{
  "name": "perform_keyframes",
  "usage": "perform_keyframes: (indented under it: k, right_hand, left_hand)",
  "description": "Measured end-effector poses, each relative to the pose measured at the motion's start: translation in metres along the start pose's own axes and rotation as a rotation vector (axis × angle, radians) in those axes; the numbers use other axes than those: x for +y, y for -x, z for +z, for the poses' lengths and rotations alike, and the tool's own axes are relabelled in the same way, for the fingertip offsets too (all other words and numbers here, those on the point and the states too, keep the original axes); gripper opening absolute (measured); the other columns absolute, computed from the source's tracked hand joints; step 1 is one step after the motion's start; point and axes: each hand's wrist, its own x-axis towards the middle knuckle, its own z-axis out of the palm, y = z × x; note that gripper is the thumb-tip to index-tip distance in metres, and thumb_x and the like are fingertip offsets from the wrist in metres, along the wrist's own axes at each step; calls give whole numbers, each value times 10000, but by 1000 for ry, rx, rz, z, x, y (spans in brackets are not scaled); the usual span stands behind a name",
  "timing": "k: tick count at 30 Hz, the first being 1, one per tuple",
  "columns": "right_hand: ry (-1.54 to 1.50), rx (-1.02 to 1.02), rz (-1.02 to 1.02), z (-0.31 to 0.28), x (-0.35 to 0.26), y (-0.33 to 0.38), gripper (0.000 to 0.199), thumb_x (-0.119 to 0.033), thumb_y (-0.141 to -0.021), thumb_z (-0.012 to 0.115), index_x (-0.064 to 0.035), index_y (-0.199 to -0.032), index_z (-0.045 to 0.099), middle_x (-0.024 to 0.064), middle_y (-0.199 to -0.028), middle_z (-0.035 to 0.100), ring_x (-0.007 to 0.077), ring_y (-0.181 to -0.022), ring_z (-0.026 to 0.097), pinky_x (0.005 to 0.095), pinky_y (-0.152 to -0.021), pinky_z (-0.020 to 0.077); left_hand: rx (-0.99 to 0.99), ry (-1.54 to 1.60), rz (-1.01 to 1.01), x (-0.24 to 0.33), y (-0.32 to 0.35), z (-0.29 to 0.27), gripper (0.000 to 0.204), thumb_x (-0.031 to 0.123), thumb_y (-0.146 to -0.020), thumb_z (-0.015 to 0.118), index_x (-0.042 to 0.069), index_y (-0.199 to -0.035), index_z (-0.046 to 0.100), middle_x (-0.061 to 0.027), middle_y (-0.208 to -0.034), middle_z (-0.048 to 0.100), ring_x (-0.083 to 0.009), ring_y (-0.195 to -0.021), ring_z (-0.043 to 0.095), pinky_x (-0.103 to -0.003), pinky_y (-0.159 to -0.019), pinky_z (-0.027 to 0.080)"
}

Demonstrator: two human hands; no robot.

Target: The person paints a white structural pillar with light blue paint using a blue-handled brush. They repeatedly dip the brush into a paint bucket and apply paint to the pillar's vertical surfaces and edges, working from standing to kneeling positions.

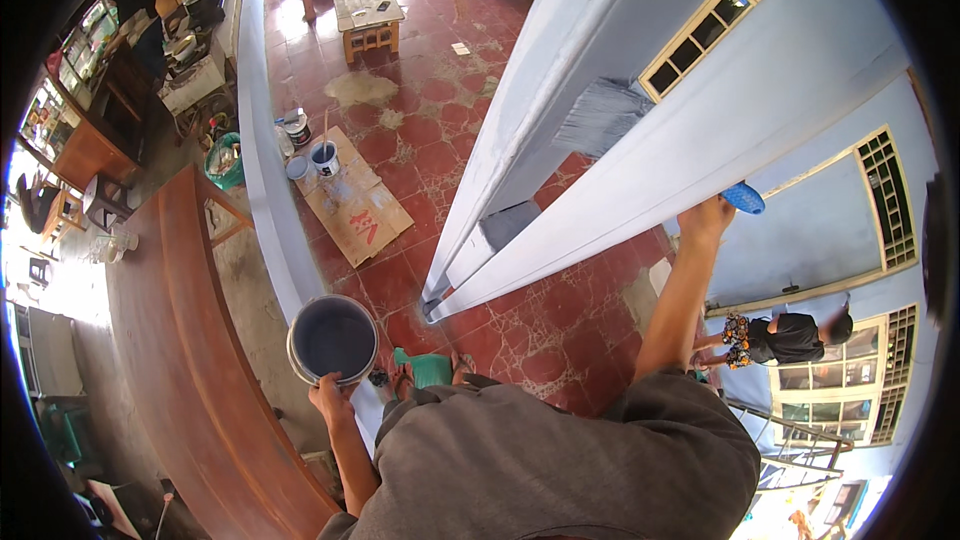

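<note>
- In the head view, the left hand (331, 396) gripped the near rim of a bucket (293, 345), which hung just ahead of it, dark inside.
- The right hand (706, 215) seemed closed around a blue object (744, 198), perhaps a tool's handle; it jutted out beyond the thumb side, and some fingers were hidden.
- Just left of the right hand ran a long pale pillar face (640, 185), narrowing toward the floor; a second pale edge (560, 50) stood farther left.
- Those long faces looked evenly coated, so that much appeared done.
- Farther ahead and left of the right hand, a streaky grey patch (603, 117) and a smaller grey patch (508, 225) contrasted with them; these may have been left to cover, though whether they were unfinished could not be told.
- Ahead of the left hand, a paint pot (326, 168) stood on a stained cardboard sheet (385, 212), on the red tiled floor (545, 365).
</note>
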Motion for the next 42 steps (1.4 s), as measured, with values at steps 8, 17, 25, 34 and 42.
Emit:
perform_keyframes:
  k: [8,17,25,34,42]
  right_hand:
    - [-4,163,129,1,30,0,487,41,-833,735,-105,-1238,508,47,-1204,593,160,-1074,588,340,-946,499]
    - [82,80,92,-23,30,-17,463,77,-823,731,-71,-1212,529,75,-1173,624,168,-1042,605,339,-953,497]
    - [218,-306,-139,-21,11,-24,362,19,-862,721,-25,-1209,627,118,-1148,673,163,-917,628,299,-823,522]
    - [-177,512,415,-75,9,81,307,-139,-991,602,45,-1238,604,142,-1133,669,199,-901,680,335,-815,604]
    - [-850,693,808,-47,-10,226,407,-198,-1019,521,81,-1317,511,157,-1101,663,207,-895,698,339,-804,641]
  left_hand:
    - [-31,5,-12,-2,15,17,419,-42,-720,599,-128,-1099,444,-249,-1048,574,-381,-774,696,-519,-620,662]
    - [0,50,-31,-22,12,16,384,-51,-722,606,-104,-1077,468,-249,-1043,580,-404,-824,695,-538,-640,659]
    - [62,14,-3,-22,19,24,362,-68,-703,590,-163,-1035,481,-282,-1022,595,-436,-759,688,-546,-577,652]
    - [-11,29,-206,-34,-32,-6,470,-135,-710,573,-189,-1158,443,-335,-1188,505,-542,-934,633,-668,-708,624]
    - [-17,100,-548,-61,-61,-7,428,-59,-811,505,-158,-1223,448,-334,-1353,422,-601,-1184,482,-770,-938,463]
